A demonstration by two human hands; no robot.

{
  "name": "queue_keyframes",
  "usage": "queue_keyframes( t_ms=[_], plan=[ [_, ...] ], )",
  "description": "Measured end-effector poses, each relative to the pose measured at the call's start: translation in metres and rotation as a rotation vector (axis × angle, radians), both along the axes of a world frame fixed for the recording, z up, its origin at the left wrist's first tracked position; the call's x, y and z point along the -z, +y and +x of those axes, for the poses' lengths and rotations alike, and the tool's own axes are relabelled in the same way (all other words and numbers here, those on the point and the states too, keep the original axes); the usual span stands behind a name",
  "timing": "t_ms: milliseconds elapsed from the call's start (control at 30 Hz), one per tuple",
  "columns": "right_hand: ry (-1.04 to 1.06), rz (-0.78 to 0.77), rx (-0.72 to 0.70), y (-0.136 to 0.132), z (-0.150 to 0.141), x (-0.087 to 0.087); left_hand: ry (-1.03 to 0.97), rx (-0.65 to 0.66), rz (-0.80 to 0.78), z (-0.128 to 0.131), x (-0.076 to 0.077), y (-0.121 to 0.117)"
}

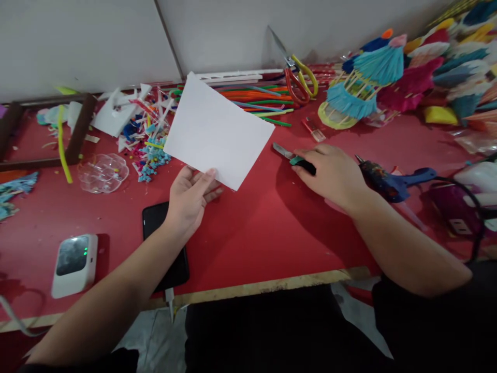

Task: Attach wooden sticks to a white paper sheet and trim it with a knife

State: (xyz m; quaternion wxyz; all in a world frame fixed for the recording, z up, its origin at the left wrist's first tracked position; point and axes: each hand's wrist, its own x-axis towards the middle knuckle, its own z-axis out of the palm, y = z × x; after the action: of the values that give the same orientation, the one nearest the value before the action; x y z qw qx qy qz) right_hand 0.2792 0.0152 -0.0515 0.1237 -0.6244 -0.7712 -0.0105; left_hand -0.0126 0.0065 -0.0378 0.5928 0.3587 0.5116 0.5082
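Observation:
Between its thumb and fingers, my left hand [194, 194] pinches the lower edge of a white square sheet [219, 129], which is held tilted above the table. My right hand [330, 173] is closed around a utility knife [303, 163] with a green and black handle. The knife's blade points left, and its tip is near the sheet's right corner but apart from it. Beneath my left wrist lies a black phone [174, 267], partly covered by my forearm. To the right of my right hand rests a blue glue gun [388, 178].
Scissors [297, 77] lean on the wall behind colored pipe cleaners [252, 96]. Paper scraps [149, 134], a clear flower-shaped tray [103, 173] and a brown frame [79, 129] lie left. A white device [75, 265] sits front left. Blue fringed crafts [357, 88] stand back right.

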Motion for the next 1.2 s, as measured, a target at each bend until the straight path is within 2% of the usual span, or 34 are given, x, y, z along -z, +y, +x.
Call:
queue_keyframes(
  t_ms=[333,567,667,800,867,1033,1133,1200],
  plan=[
    [0.024,0.004,-0.003,0.002,0.0,0.001,0.084,0.024,0.048,-0.004,0.0,-0.004],
    [0.203,0.168,0.115,-0.001,-0.003,-0.012,0.149,0.33,-0.08,-0.009,-0.001,-0.005],
    [0.46,0.192,0.203,-0.006,-0.007,-0.015,0.144,0.375,-0.122,-0.012,-0.002,-0.004],
    [1.062,0.004,0.253,-0.011,-0.02,-0.015,0.112,0.433,-0.167,-0.013,-0.001,-0.006],
    [1.232,-0.106,0.27,-0.01,-0.025,-0.014,0.089,0.48,-0.192,-0.013,-0.001,-0.007],
    [1.361,-0.297,0.335,-0.002,-0.026,-0.013,0.087,0.688,-0.262,-0.014,-0.004,-0.006],
    [1.369,-0.332,0.388,0.002,-0.022,-0.012,0.118,0.816,-0.297,-0.015,-0.007,-0.005],
    [1.373,-0.336,0.395,0.004,-0.019,-0.011,0.152,0.845,-0.311,-0.015,-0.009,-0.006]
  ],
)
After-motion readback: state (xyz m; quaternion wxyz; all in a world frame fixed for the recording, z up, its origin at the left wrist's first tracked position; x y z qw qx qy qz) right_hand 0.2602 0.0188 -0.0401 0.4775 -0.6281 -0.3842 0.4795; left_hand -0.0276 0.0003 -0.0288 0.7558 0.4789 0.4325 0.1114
